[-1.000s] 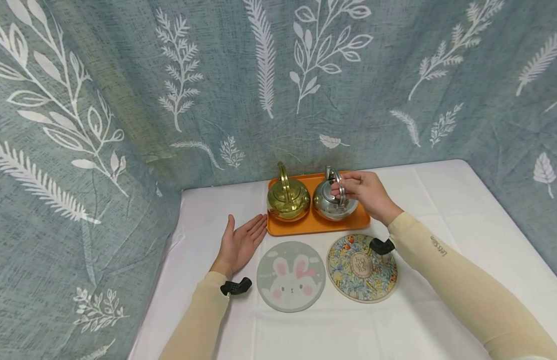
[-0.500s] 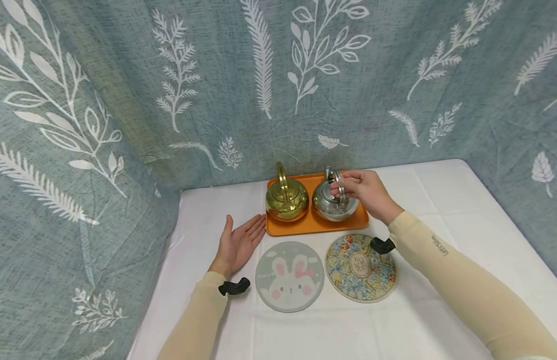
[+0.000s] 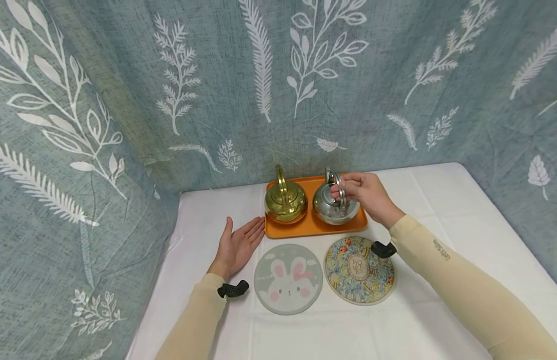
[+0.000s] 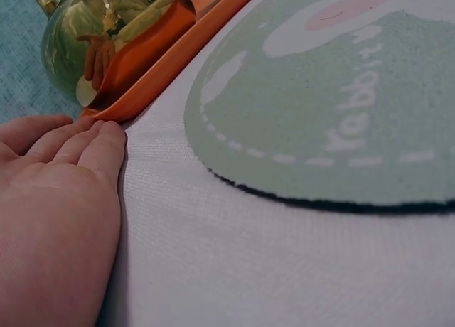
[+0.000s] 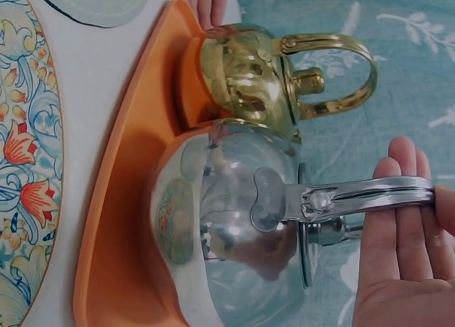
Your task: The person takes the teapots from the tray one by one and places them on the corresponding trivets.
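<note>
While left hand (image 3: 236, 246) is straight-fingered, right hand (image 3: 367, 194) grips silver kettle (image 3: 329, 208) — round, gleaming.

left hand (image 3: 236, 247): fingers straight, thumb spread | right hand (image 3: 367, 195): fingers and thumb gripping

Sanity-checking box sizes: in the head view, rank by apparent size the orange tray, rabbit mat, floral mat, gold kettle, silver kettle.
1. Orange tray, by outline; kettles cover part
2. Rabbit mat and floral mat: look alike, unranked
3. Gold kettle and silver kettle: too close to rank
</note>
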`<state>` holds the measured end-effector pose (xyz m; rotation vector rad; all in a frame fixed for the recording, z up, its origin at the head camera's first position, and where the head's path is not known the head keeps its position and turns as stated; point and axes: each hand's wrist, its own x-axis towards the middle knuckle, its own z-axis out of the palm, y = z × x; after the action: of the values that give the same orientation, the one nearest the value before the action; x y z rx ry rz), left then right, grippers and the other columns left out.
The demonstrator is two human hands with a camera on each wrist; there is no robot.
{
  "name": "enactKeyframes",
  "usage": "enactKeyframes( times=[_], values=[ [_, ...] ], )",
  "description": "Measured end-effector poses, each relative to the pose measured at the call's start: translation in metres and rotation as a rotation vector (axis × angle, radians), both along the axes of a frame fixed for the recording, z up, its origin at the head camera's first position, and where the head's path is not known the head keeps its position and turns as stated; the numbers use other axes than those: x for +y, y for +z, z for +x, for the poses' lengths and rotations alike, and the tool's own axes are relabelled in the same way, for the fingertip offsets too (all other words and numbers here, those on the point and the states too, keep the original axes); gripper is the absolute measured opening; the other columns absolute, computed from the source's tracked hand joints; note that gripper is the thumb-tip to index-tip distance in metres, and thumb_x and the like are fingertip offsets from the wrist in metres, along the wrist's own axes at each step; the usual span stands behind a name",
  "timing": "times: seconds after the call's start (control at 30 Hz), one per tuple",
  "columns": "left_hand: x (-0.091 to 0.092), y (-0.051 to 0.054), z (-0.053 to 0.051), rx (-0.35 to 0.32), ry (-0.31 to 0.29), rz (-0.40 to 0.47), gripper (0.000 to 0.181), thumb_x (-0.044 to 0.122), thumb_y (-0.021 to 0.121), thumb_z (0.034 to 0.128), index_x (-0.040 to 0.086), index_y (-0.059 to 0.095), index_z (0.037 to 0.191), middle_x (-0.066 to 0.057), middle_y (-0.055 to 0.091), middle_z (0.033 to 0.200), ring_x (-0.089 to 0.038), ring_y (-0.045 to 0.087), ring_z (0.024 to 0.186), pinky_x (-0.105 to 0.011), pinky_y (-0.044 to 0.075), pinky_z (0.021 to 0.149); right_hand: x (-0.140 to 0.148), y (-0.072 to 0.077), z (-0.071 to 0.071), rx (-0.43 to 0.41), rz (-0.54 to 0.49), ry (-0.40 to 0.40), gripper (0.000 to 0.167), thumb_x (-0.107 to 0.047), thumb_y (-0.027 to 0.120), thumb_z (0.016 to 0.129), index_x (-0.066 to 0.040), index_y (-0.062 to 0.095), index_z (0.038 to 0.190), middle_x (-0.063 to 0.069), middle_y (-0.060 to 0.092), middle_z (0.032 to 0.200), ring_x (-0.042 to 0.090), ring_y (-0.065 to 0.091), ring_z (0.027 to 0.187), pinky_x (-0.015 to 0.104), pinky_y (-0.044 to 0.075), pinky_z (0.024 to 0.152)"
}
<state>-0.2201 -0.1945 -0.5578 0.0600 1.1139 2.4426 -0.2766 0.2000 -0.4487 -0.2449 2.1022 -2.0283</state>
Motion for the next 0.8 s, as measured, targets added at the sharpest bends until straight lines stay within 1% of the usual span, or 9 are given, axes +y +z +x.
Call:
enactKeyframes(
  times=[0.13, 0.27, 0.53, 0.7, 0.8],
  values=[
    [0.0, 0.001, 0.001, 0.004, 0.004, -0.008, 0.106, 0.077, 0.026, 0.1078, -0.006, 0.004, 0.171, -0.019, 0.006, 0.18, -0.029, 0.009, 0.166, -0.037, 0.015, 0.134, 0.0, -0.002, 0.002, 0.012, 0.014, -0.01, 0.044, -0.011, 0.058, 0.114, 0.016, 0.053, 0.149, 0.019, 0.079, 0.116, 0.014, 0.078, 0.096, 0.028, 0.063, 0.093],
    [0.001, 0.001, 0.001, -0.001, 0.014, -0.014, 0.106, 0.077, 0.027, 0.1078, -0.006, 0.007, 0.171, -0.019, 0.009, 0.18, -0.028, 0.011, 0.166, -0.036, 0.016, 0.134, 0.001, -0.002, 0.006, 0.015, 0.021, -0.017, 0.045, -0.012, 0.058, 0.114, 0.016, 0.051, 0.15, 0.022, 0.078, 0.117, 0.014, 0.078, 0.096, 0.028, 0.063, 0.092],
    [-0.001, 0.0, -0.001, -0.012, 0.017, -0.007, 0.104, 0.075, 0.027, 0.109, -0.006, 0.007, 0.171, -0.019, 0.008, 0.18, -0.029, 0.011, 0.166, -0.036, 0.016, 0.134, 0.001, 0.001, 0.011, 0.035, 0.035, -0.011, 0.043, -0.014, 0.059, 0.114, 0.016, 0.055, 0.145, 0.018, 0.079, 0.114, 0.014, 0.078, 0.096, 0.026, 0.063, 0.09],
    [-0.002, -0.001, -0.001, -0.004, 0.007, 0.0, 0.103, 0.075, 0.025, 0.1094, -0.006, 0.005, 0.171, -0.019, 0.006, 0.18, -0.029, 0.009, 0.166, -0.036, 0.015, 0.134, 0.003, 0.003, 0.014, 0.037, 0.043, -0.007, 0.045, -0.014, 0.058, 0.115, 0.015, 0.052, 0.149, 0.017, 0.079, 0.115, 0.013, 0.078, 0.098, 0.025, 0.062, 0.09],
    [-0.001, -0.001, -0.003, 0.005, 0.001, -0.007, 0.103, 0.075, 0.025, 0.1093, -0.006, 0.005, 0.171, -0.019, 0.007, 0.18, -0.028, 0.01, 0.166, -0.036, 0.016, 0.134, 0.004, 0.006, 0.016, 0.038, 0.043, -0.004, 0.046, -0.014, 0.057, 0.115, 0.015, 0.052, 0.15, 0.017, 0.079, 0.115, 0.013, 0.078, 0.099, 0.025, 0.062, 0.091]
  ],
)
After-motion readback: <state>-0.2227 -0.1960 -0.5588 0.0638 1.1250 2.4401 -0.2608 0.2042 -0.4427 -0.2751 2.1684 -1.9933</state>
